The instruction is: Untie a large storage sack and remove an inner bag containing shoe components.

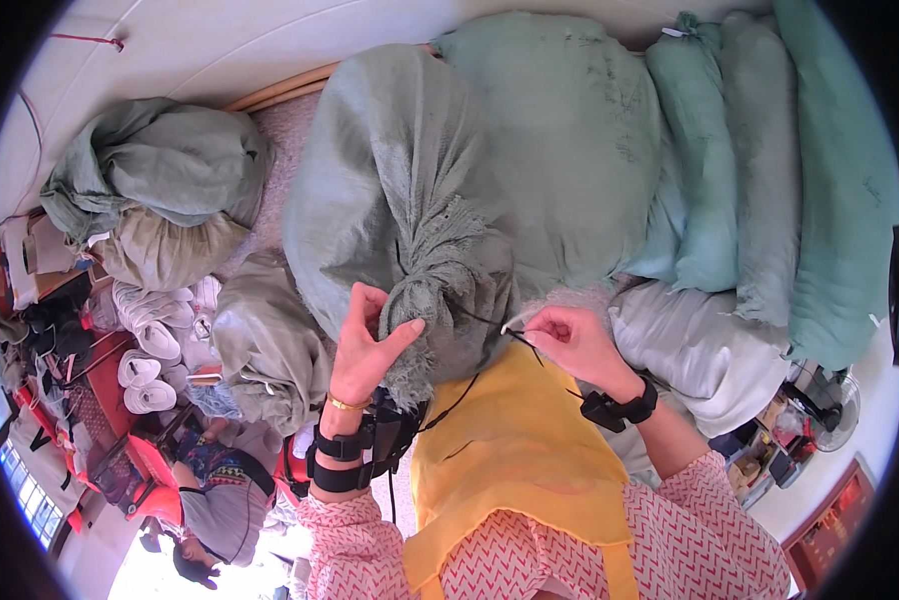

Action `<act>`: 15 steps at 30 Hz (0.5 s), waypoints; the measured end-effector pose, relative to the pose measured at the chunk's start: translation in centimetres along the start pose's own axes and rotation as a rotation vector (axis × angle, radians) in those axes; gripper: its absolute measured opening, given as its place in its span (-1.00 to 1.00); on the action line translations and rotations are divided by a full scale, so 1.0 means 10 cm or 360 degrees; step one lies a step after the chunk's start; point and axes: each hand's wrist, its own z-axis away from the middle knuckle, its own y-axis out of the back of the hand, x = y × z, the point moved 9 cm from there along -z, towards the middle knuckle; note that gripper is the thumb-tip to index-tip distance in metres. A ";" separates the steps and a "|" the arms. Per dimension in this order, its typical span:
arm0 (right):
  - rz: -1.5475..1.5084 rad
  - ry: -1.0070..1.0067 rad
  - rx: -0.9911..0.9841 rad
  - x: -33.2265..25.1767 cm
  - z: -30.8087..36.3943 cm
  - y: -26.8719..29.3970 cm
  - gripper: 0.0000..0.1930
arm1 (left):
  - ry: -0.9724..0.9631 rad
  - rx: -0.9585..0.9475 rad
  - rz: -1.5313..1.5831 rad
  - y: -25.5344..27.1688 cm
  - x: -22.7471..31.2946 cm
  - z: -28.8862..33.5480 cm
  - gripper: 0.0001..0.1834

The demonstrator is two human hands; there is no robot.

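Observation:
In front of me a large grey-green woven sack (355, 170) stands with its mouth gathered and twisted into a frayed neck. My left hand (370, 345) is closed around this neck, with the thumb on the near side and the other fingers partly hidden by the cloth. To its right, my right hand (575, 345) pinches a thin black cord (485, 320) that runs from the sack's neck. A small white bit shows at the right fingertips; what it is, I cannot make out. Both wrists wear black strapped devices, and a yellow apron (510, 440) covers my front.
More full green sacks (560, 150) lean against the wall at the back and right. A pale sack (690, 350) lies at the right, near a fan (840, 410). At the left are smaller sacks (170, 165), stacked white shoe-like pieces (150, 385) and a seated person (220, 510).

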 end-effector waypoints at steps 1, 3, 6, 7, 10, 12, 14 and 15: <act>-0.0161 -0.0165 -0.0082 0.05 0.03 0.01 -0.93 | -0.0006 0.0033 -0.0043 0.02 0.00 0.01 -0.60; -0.0314 -0.0328 -0.0161 0.09 0.10 0.02 -0.93 | -0.0017 0.0065 -0.0080 0.02 -0.08 0.03 -0.59; -0.0457 -0.0259 -0.0215 0.01 0.22 -0.01 -0.93 | -0.0187 0.0195 -0.0264 0.06 -0.11 0.09 -0.56; -0.0317 -0.0064 -0.0172 -0.07 0.25 0.00 -0.91 | -0.0300 0.0311 -0.0531 0.07 0.03 0.14 -0.55; -0.0525 -0.0029 -0.0199 -0.14 0.32 -0.07 -0.88 | -0.0388 0.0466 -0.0802 0.12 0.12 0.23 -0.54; -0.0875 -0.0192 -0.0269 -0.02 0.34 -0.14 -0.87 | -0.0363 0.0506 -0.0809 0.18 0.11 0.25 -0.55; -0.1241 -0.0112 -0.0366 0.03 0.33 -0.22 -0.87 | -0.0210 0.0486 -0.0846 0.20 0.04 0.26 -0.55; -0.1241 -0.0113 -0.0368 0.07 0.35 -0.21 -0.87 | -0.0209 0.0488 -0.0846 0.19 0.05 0.26 -0.55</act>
